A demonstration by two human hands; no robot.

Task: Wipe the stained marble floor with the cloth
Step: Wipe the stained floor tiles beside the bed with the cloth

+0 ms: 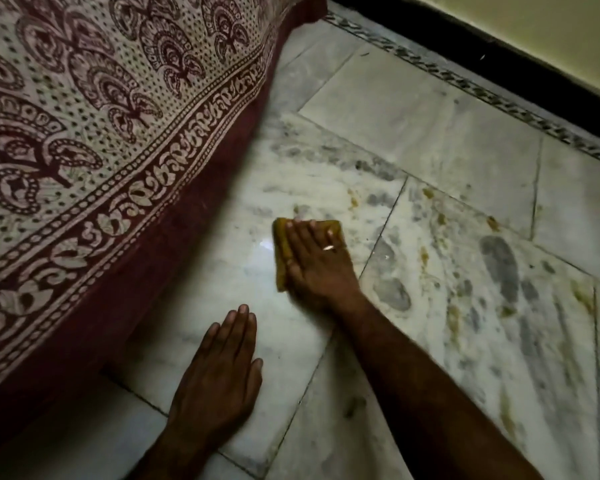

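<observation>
A folded yellow cloth (282, 251) lies on the white marble floor (430, 140) near the middle of the view. My right hand (317, 263), a ring on one finger, presses flat on top of the cloth and covers most of it. My left hand (222, 372) rests palm down on the floor, nearer to me and to the left, fingers together and holding nothing. Yellow-brown stains (451, 317) and grey veins mark the tiles to the right of the cloth.
A bed with a maroon and cream patterned cover (94, 140) fills the left side; its edge hangs down to the floor beside the cloth. A dark skirting (499, 60) and pale wall run along the top right.
</observation>
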